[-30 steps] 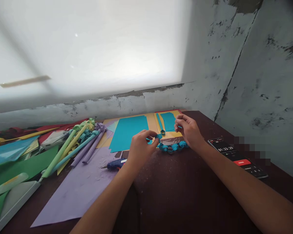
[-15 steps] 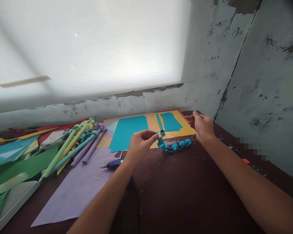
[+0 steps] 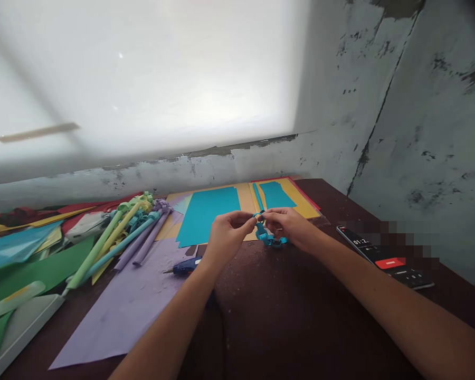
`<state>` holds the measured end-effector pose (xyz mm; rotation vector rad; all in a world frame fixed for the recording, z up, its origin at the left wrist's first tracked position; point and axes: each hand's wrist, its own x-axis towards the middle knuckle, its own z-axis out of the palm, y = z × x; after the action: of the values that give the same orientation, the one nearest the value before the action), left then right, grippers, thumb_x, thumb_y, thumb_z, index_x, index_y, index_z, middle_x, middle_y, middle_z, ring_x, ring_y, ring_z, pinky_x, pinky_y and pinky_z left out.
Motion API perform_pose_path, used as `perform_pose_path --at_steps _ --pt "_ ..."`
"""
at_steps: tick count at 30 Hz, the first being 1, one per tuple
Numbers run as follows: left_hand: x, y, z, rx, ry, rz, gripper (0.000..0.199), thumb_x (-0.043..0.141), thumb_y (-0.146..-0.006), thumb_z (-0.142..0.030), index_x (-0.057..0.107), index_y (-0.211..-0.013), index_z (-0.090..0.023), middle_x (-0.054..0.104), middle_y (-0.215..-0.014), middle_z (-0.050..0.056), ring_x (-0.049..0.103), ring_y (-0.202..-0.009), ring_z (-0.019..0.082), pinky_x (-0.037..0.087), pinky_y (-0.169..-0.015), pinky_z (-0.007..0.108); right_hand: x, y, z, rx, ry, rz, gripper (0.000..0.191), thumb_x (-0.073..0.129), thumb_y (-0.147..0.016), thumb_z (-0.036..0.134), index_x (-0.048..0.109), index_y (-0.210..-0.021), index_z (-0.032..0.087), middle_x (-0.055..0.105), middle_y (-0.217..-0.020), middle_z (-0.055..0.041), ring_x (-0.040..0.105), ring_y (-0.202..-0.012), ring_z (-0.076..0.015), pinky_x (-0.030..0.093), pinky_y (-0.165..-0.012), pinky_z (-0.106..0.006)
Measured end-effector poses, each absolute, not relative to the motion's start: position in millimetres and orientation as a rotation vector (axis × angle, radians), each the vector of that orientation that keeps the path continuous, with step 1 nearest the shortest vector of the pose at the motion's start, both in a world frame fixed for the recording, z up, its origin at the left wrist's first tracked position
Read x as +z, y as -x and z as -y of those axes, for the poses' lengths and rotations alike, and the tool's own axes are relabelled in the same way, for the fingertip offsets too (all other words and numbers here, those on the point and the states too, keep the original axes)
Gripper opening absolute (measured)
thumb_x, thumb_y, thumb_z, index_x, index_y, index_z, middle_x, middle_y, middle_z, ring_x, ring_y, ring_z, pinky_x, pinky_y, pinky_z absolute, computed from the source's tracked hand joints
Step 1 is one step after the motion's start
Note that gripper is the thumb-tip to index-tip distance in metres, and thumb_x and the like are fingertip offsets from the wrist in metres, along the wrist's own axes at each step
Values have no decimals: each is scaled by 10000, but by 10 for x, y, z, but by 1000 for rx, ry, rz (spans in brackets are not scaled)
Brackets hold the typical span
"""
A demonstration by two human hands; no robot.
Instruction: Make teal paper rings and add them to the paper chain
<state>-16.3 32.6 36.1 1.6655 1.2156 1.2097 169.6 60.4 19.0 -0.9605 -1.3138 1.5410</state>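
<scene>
My left hand point(image 3: 230, 232) pinches the upper end of a teal paper chain point(image 3: 263, 236) between thumb and fingertips. From the other side, my right hand point(image 3: 287, 224) closes its fingers on the same top loop. The chain's lower loops hang down onto the dark table, partly hidden behind my right hand. Just behind my fingers lies a rolled teal paper tube point(image 3: 258, 196). Teal sheets point(image 3: 211, 208) rest on the yellow-orange folder to the left, and smaller teal pieces point(image 3: 277, 195) lie on its right part.
A blue glue gun point(image 3: 185, 266) lies on a purple sheet point(image 3: 126, 311) left of my hands. Rolled paper tubes with curled ends point(image 3: 103, 245) are piled further left, beside green sheets point(image 3: 35, 269). A phone point(image 3: 383, 258) lies at the right. A wall stands behind.
My right hand has moved left and down from beside the folder to the chain's top loop, and its fingers have closed there. The phone now shows more fully. My left hand has barely moved.
</scene>
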Motion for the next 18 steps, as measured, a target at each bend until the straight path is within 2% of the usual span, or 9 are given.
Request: perform_pose_path --at_steps 3,6,14,18 --pt "346 146 -314 1242 -1796 -1300 193 711 -834 -312 795 -952 -184 801 -812 56 755 -766 220 569 -698 300 192 -1675 -570 1616 901 1266 343 834 -721 451 676 -767 149 586 -619 22 472 -508 -78 353 -467 -217" --pt "304 135 -310 1259 -2027 -1441 182 669 -859 -248 801 -984 -231 805 -811 26 753 -730 203 540 -696 291 186 -1655 -557 1692 909 1261 325 833 -746 428 660 -776 155 631 -628 4 526 -506 -87 400 -483 -215" --pt "198 201 -350 1156 -2472 -1528 257 570 -957 -261 808 -858 -259 813 -899 51 743 -773 201 483 -709 280 132 -1616 -561 1771 880 1226 243 813 -802 360 698 -788 145 711 -699 -57 638 -568 -129 552 -583 -255" --pt "210 192 -350 1227 -2396 -1573 213 608 -931 -239 812 -990 -264 812 -881 41 736 -739 184 483 -697 265 123 -1618 -566 1760 860 1231 316 856 -763 409 706 -791 132 707 -702 -54 636 -569 -119 547 -585 -247"
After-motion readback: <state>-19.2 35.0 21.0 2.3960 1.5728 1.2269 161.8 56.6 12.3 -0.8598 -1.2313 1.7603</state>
